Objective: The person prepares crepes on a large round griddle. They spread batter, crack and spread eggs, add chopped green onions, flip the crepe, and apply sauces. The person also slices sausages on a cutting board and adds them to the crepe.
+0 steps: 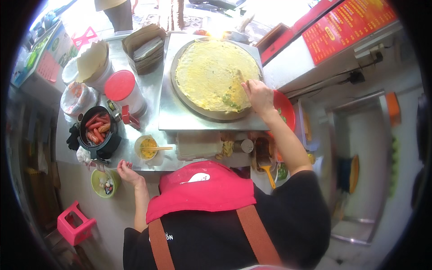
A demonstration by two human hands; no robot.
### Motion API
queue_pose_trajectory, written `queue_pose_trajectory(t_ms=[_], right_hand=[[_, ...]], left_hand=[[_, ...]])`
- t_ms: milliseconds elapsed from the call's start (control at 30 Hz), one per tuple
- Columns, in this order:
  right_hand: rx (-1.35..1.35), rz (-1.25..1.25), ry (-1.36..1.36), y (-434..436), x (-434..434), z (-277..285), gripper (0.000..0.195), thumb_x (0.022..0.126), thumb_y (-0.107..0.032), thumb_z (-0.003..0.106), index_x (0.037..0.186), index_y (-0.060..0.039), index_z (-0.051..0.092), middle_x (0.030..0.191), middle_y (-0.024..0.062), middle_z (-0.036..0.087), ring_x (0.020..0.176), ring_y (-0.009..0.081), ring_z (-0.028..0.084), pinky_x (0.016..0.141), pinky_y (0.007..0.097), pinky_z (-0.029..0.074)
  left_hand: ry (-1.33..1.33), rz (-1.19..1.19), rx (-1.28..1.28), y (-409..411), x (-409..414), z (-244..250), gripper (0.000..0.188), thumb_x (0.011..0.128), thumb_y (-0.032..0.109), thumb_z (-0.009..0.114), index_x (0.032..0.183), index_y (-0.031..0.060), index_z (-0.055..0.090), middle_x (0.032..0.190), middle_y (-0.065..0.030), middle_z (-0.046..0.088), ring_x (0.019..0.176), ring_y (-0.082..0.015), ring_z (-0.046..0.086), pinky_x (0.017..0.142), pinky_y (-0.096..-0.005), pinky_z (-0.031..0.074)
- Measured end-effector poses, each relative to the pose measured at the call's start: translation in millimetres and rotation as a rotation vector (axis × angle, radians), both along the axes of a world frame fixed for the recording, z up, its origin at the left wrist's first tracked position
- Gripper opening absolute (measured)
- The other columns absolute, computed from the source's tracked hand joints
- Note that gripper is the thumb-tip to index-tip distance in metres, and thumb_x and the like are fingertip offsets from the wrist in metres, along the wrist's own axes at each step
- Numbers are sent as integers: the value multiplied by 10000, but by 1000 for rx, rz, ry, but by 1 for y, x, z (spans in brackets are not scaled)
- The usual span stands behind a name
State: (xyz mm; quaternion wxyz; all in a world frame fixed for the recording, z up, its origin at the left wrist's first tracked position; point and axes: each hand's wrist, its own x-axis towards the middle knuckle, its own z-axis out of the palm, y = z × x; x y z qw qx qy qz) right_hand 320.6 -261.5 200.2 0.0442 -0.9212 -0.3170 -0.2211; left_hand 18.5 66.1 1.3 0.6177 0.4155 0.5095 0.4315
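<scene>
A large round crepe (212, 74) covers most of a round griddle plate (216, 114). Yellow egg is spread over it, with a clump of egg and chopped greens (231, 100) at its near right part. My right hand (259, 96) reaches over the griddle's right side, fingers closed on a small brownish spreader (240, 75) that meets the crepe; its grip end is hidden by the fingers. My left hand (128, 172) hangs by the counter's front edge, empty, its fingers loosely bent. Near it stands a cup of beaten egg (147, 152) with chopsticks (158, 148) across it.
Left on the steel counter (152, 111) are a pot of sausages (97, 128), a red-lidded canister (119, 86) and paper bags (143, 50). A red bowl (285, 109) sits right of the griddle. A sauce container with a yellow-handled brush (267, 173) lies below. A pink stool (76, 224) stands on the floor.
</scene>
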Motion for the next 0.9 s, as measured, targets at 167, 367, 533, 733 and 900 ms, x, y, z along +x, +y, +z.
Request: queue_pose_trajectory(t_ms=[167, 367, 533, 733, 900], right_hand=[[-219, 19, 255, 53, 18, -12, 225, 841, -306, 526, 813, -91, 588, 687, 97, 595, 674, 245, 600, 557, 359, 467], [-99, 100, 398, 160, 61, -15, 283, 868, -332, 495, 808, -67, 574, 672, 95, 595, 649, 212, 593, 607, 349, 468], [96, -18, 466, 173, 102, 6, 351, 904, -358, 429, 816, -46, 563, 644, 50, 577, 619, 153, 559, 637, 324, 460], [-290, 1, 668, 128, 113, 28, 291, 873, -313, 495, 886, -43, 601, 677, 64, 612, 648, 162, 595, 633, 326, 475], [-81, 89, 1135, 150, 127, 10, 261, 860, -252, 535, 908, -2, 593, 693, 80, 616, 608, 138, 600, 568, 264, 505]], left_hand=[[27, 30, -14, 1, -10, -2, 146, 833, 140, 495, 933, 36, 516, 830, -28, 497, 727, -117, 480, 687, -258, 438], [24, 83, -18, 1, -18, -1, 150, 834, 140, 495, 940, 37, 515, 820, -17, 493, 712, -112, 483, 669, -244, 437], [62, 133, -23, 2, -24, 1, 149, 843, 134, 485, 941, 25, 513, 852, -33, 512, 735, -114, 496, 662, -245, 443], [99, 152, -41, -2, -25, -2, 137, 848, 126, 477, 932, 23, 509, 861, -36, 510, 742, -114, 493, 665, -247, 443], [96, 140, -52, -8, -11, 3, 137, 844, 126, 483, 936, 26, 500, 864, -33, 500, 741, -110, 481, 667, -249, 437]])
